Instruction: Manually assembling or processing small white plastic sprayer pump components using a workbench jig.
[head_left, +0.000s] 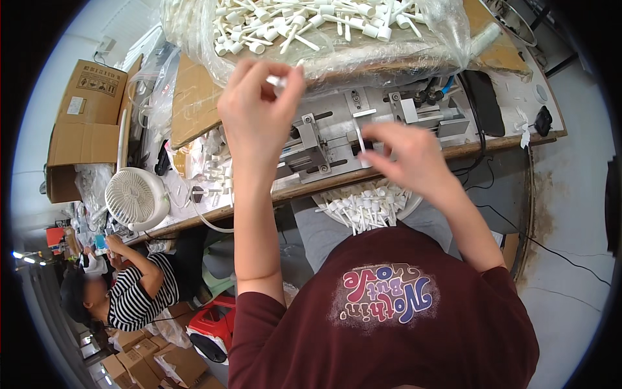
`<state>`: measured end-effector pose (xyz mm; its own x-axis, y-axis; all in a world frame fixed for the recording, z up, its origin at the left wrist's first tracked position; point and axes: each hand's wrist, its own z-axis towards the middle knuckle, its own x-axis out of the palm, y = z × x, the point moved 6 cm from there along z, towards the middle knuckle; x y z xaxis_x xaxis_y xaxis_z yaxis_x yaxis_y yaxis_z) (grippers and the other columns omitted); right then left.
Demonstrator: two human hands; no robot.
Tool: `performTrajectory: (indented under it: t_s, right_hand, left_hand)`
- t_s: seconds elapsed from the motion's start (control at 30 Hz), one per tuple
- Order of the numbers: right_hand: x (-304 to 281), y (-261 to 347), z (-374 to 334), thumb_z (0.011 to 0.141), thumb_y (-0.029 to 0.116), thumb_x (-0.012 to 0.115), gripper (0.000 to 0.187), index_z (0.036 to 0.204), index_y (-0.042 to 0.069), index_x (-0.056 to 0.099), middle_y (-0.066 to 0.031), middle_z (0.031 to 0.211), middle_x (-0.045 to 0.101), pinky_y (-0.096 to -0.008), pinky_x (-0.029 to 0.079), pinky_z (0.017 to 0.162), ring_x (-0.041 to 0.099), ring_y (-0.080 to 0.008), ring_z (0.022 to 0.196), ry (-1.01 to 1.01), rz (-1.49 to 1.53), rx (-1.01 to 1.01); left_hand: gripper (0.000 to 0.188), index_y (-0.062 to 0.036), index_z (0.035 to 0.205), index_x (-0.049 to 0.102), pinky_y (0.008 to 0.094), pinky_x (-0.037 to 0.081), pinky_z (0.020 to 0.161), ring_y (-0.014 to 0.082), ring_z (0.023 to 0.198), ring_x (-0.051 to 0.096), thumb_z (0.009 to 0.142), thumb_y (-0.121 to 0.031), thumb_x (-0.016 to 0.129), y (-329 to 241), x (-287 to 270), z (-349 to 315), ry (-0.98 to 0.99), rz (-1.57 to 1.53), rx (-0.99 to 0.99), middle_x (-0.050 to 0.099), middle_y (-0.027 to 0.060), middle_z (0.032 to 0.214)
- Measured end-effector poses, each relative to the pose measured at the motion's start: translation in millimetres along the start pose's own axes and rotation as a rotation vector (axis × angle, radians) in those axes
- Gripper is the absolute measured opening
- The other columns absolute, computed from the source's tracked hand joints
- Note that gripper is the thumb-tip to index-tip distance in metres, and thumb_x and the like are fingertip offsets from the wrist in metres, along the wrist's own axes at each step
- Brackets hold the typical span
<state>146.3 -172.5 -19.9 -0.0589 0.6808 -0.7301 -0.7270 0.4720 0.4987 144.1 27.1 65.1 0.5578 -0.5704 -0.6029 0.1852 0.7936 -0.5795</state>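
Note:
My left hand (pixel 259 107) is raised over the front edge of the plastic-lined tray, thumb and fingers pinched on a small white plastic piece (pixel 277 82) that is mostly hidden. Lower and to the right, my right hand (pixel 405 155) grips a slim white plastic stick (pixel 361 137) between thumb and fingers, above a metal clamping fixture (pixel 311 148) on the bench. Both hands are slightly blurred. Many white mallet-shaped plastic parts (pixel 298 23) lie heaped in clear plastic sheeting (pixel 337 65) beyond my hands. Similar white parts (pixel 369 206) fill a round container on my lap.
A white fan (pixel 136 198) and an open cardboard box (pixel 87 129) stand on the left. A second metal fixture (pixel 447 123) with tubing and a dark phone-like slab (pixel 484 104) sit right. A person in a striped top (pixel 146 292) works at the far left.

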Motion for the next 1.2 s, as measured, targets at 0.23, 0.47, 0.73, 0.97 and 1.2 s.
performTrajectory:
  t_s: [0.23,0.47,0.73,0.97,1.2]
  right_hand:
    - [-69.4,-49.2,80.4,0.082,0.019,0.076,0.026,0.102,0.005,0.068,-0.0043,0.094,0.069,-0.0280,0.050,0.066,0.062,-0.0154,0.073,-0.390,-0.321,-0.040]
    - [-43.8,-79.9,125.0,0.080,0.015,0.072,0.023,0.092,-0.003,0.067,-0.0168,0.083,0.068,-0.0401,0.052,0.073,0.067,-0.0318,0.080,-0.101,-0.156,0.348]
    - [-41.7,-36.5,110.9,0.080,0.012,0.065,0.019,0.092,-0.002,0.065,-0.0189,0.091,0.058,-0.0417,0.049,0.081,0.060,-0.0361,0.090,-0.189,-0.182,0.061]
    - [-31.3,-23.6,69.8,0.081,0.015,0.074,0.026,0.103,0.005,0.067,-0.0070,0.104,0.067,-0.0327,0.053,0.073,0.065,-0.0232,0.088,-0.101,0.042,0.009]
    - [-7.7,8.3,-25.6,0.078,0.006,0.069,0.022,0.100,0.001,0.065,-0.0131,0.120,0.065,-0.0346,0.054,0.077,0.067,-0.0259,0.095,-0.102,-0.050,-0.173]
  left_hand:
    - [0.028,0.0007,0.104,0.070,0.0281,0.063,0.074,0.0191,0.093,0.070,0.078,-0.001,0.079,-14.2,26.9,-80.9,0.239,-0.399,-0.093,0.061,0.0100,0.118]
    - [0.028,-0.0038,0.104,0.072,0.0322,0.056,0.065,0.0223,0.072,0.070,0.077,-0.010,0.078,-8.6,72.6,-140.7,0.237,0.032,0.196,0.068,0.0104,0.120]
    - [0.027,-0.0016,0.099,0.073,0.0273,0.049,0.057,0.0145,0.059,0.064,0.074,-0.011,0.074,-9.2,89.9,-135.2,0.226,0.234,0.380,0.070,0.0130,0.117]
    - [0.025,-0.0051,0.097,0.072,0.0295,0.050,0.057,0.0169,0.060,0.065,0.076,-0.017,0.078,-8.7,82.4,-127.0,0.293,0.193,0.303,0.072,0.0089,0.104]
    - [0.016,-0.0050,0.095,0.074,0.0259,0.051,0.059,0.0136,0.065,0.067,0.081,-0.012,0.079,-19.7,24.7,-42.1,-0.007,-0.106,0.230,0.072,0.0075,0.084]
